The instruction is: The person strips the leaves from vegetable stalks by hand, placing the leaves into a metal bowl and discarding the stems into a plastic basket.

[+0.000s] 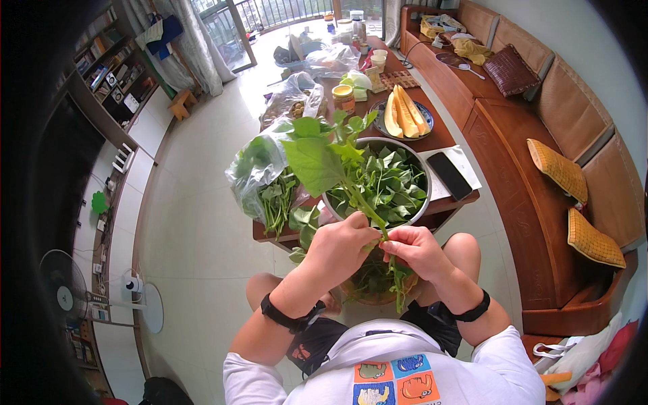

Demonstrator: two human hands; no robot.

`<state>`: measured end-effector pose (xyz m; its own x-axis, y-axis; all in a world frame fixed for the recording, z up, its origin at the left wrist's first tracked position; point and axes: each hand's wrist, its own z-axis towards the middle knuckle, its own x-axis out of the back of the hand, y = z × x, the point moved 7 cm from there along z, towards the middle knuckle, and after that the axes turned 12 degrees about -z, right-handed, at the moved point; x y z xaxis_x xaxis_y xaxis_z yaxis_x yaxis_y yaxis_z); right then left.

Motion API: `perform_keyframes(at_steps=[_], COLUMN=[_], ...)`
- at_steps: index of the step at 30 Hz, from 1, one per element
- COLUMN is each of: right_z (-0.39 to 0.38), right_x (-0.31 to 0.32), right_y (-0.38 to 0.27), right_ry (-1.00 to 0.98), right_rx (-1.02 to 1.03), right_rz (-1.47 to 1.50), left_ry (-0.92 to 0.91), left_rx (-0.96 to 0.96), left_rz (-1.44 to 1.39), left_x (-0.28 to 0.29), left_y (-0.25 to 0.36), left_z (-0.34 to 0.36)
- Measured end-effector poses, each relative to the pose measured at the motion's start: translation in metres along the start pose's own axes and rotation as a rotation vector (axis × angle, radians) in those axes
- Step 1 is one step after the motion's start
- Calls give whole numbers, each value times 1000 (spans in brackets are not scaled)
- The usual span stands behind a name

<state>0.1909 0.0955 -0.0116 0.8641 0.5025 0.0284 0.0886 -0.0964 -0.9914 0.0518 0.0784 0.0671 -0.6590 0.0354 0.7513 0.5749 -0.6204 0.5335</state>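
Observation:
Between my two hands runs a leafy green vine stem [368, 210], its broad leaves rising over the table and its thin end hanging down. My left hand [343, 247] is closed around the stem. Just to its right, my right hand [417, 251] pinches the same stem between thumb and fingers. Beyond my hands stands a metal basin [427, 196] full of picked green leaves. A plastic bag [253, 165] with more leafy stems lies left of it. Below my hands, between my knees, is a round container [368, 295] with green scraps, partly hidden.
A wooden table [432, 135] holds a plate of cut melon [405, 115], a jar [343, 99], a phone [450, 175] on paper and several plastic bags. A wooden sofa [499, 175] runs along the right. A fan [67, 297] stands at left, near a low cabinet.

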Motion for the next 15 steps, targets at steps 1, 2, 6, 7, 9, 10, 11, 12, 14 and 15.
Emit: perform_keyframes(at_steps=[1, 2, 6, 7, 9, 10, 11, 12, 14, 15], right_z=[-1, -1, -1, -1, 0, 1, 1, 1, 1, 1], right_x=[1, 1, 2, 3, 4, 4, 2, 1, 0, 0], right_y=[0, -1, -8, -7, -3, -4, -5, -6, -9, -11], right_ry=[0, 3, 20, 20, 17, 15, 17, 20, 32, 46], right_rx=[-1, 1, 52, 52, 31, 30, 31, 31, 33, 36], right_rz=[0, -14, -7, -8, -8, -9, 4, 17, 35, 53], left_ry=[2, 5, 62, 101, 143, 188, 233, 234, 304, 306], left_rx=[28, 55, 123, 137, 154, 191, 229, 230, 248, 247], left_rz=[-62, -124, -221, -285, -349, -425, -502, -502, -559, -560], left_x=[-1, -2, -5, -6, -11, -13, -14, -16, -15, -16], left_y=[-2, -4, -10, -12, -16, -21, -25, -24, -25, -24], left_z=[1, 2, 1, -1, -4, -6, -8, -9, -11, -12])
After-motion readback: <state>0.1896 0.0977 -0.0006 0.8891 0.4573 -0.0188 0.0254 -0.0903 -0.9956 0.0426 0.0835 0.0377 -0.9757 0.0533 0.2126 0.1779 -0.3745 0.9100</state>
